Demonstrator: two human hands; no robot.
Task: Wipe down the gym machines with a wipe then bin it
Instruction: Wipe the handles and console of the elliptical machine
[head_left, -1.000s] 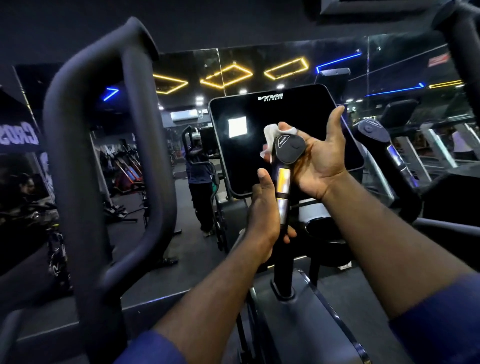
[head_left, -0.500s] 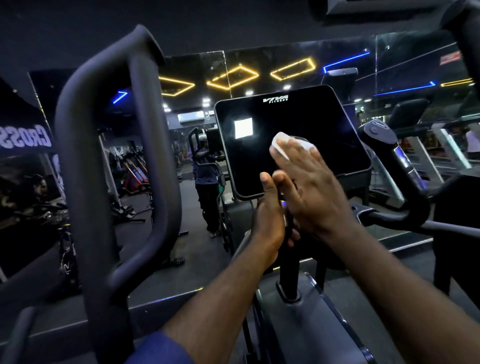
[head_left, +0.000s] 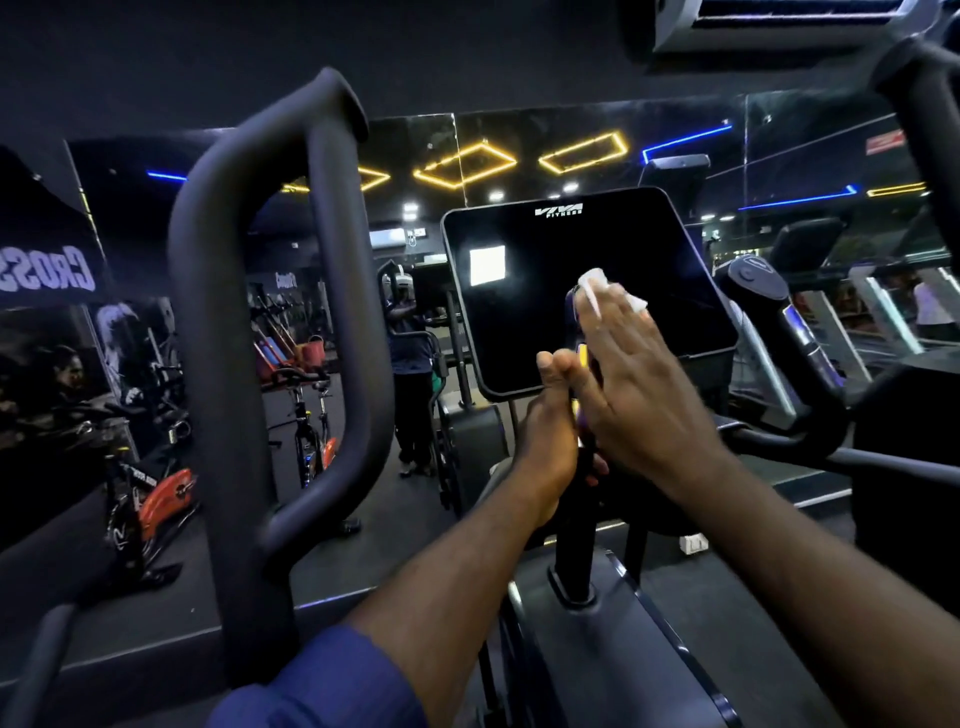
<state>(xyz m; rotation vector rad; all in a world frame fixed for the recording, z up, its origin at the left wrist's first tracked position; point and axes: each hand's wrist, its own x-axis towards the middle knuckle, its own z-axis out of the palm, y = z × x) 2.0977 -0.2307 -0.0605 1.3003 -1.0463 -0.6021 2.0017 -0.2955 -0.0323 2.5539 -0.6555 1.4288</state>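
1. Two bare hands are working on one black upright handle post (head_left: 571, 545), which is rising just in front of the glossy black console screen (head_left: 545, 322) of a gym machine.
2. The left hand (head_left: 545, 441) is gripping the post below the console's lower edge, with its fingers curling round the shaft and its thumb pointing up along it.
3. The right hand (head_left: 639, 395) is lying flat against the post's upper part, in front of the console's lower middle. Its fingers are straight and close together, and they are pressing a crumpled white wipe (head_left: 592, 280) onto the top of the post.
4. The wipe is peeking out above and beside the right fingertips, in front of the console's centre. The rest of it is hiding under the fingers.
5. A blue sleeve (head_left: 322, 686) is covering the left upper arm, well below and left of the console.
6. A thick dark grey looped handlebar (head_left: 208, 364) is standing left of the console, nearer the camera.
7. A second black grip with a rounded cap (head_left: 753, 275) is sticking up just right of the console.
8. A mirrored wall (head_left: 779, 156) behind the console is reflecting yellow diamond lights and blue strip lights.
9. An orange and black spin bike (head_left: 166, 493) is showing far left of the console, beyond the looped handlebar.
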